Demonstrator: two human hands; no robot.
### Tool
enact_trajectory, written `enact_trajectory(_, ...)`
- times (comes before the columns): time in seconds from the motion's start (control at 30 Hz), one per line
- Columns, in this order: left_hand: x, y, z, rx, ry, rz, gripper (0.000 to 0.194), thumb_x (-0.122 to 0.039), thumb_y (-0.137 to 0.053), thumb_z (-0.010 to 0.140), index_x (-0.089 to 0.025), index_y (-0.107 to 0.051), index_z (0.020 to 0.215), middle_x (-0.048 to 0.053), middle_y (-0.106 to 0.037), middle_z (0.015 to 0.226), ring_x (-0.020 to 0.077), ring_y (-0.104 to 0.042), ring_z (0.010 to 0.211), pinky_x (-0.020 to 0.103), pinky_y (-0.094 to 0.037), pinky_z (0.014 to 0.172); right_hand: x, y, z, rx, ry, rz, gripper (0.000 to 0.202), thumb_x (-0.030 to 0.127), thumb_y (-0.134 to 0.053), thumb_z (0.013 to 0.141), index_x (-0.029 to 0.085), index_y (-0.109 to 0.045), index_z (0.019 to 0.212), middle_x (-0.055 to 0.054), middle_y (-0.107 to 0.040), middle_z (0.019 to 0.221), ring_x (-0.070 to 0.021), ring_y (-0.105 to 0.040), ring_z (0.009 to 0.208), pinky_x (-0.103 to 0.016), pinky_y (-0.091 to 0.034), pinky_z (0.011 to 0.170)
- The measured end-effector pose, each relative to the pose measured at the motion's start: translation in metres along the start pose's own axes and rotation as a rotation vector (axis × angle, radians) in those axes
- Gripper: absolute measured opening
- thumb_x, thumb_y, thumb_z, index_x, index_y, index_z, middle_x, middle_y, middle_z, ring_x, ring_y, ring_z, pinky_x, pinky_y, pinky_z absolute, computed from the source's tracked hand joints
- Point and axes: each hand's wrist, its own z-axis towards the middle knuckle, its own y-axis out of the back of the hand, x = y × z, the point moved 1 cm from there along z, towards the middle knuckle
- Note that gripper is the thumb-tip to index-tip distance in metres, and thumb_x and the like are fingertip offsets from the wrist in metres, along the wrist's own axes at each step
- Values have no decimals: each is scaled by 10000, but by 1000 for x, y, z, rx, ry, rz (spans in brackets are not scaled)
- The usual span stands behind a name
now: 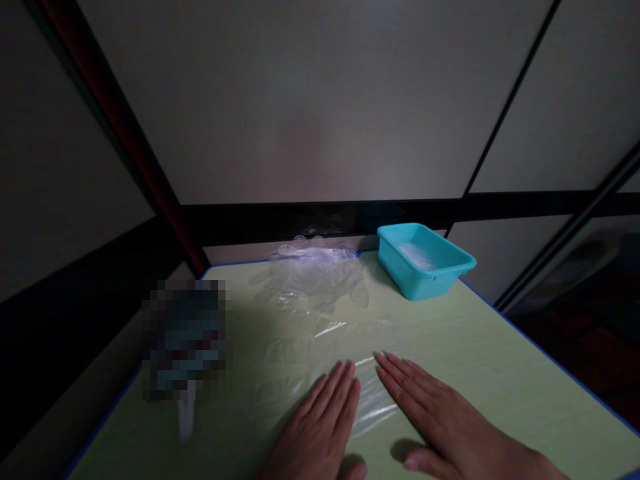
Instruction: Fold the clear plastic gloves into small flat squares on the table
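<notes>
My left hand (320,427) lies flat, fingers stretched out and pointing forward, on a thin piece of clear plastic (373,400) spread over the table. To its right, my right hand (440,413) is also flat, its fingertips on or just over the plastic's right part and its thumb held apart. A gap separates the two hands. The plastic looks smoothed out, with shiny creases; its outline is hard to make out. Beyond it sits a crumpled pile of clear disposable plastic gloves (320,273), with some finger shapes showing at its edges.
A turquoise plastic basket (420,283) with something whitish inside stands at the table's back right. At the left is a blurred-out dark teal item (187,340) with a white strip below it. The pale green table (500,373) has a blue edge and meets a panelled wall (320,133).
</notes>
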Motion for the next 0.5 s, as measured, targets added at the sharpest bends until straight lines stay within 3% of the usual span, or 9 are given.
enact_trajectory(0.13,3,3,-3,-44,25,-134,721,-170,-503,724,-125,-213,1382,130,-141,1447,251,-176,1316,421,-293,1021,1,2,0,-41,21,-34,776,533,-424,844,142,-54,1404,-110,-123,1424,-259,-170,1298,-412,-257,1043)
enact_trajectory(0.23,15,9,-3,-144,140,-305,657,-151,-460,770,-190,-218,1380,87,-148,1460,211,-222,1308,386,-339,1002,1,4,1,-73,32,-57,782,525,-425,846,151,-20,1402,-109,-146,1414,-257,-199,1287,-409,-287,1029)
enact_trajectory(0.3,30,14,3,-228,274,-380,532,-164,-416,803,-171,-322,1327,103,-260,1435,212,-287,1286,380,-374,975,0,3,2,-92,37,-60,781,513,-436,846,165,-11,1401,-103,-157,1408,-258,-223,1277,-401,-311,1017)
enact_trajectory(0.4,62,19,18,-429,495,-300,402,-126,-400,771,-139,-461,1168,106,-494,1264,196,-464,1166,329,-420,926,-4,-2,4,-132,54,-58,791,507,-451,840,191,11,1400,-91,-165,1402,-265,-268,1256,-395,-352,993)
enact_trajectory(0.5,89,21,34,-492,567,-219,397,-72,-454,699,-112,-474,1093,105,-544,1108,222,-507,1073,343,-436,879,-7,-8,4,-162,41,-68,800,525,-430,840,197,40,1398,-97,-157,1406,-278,-287,1246,-411,-378,966)
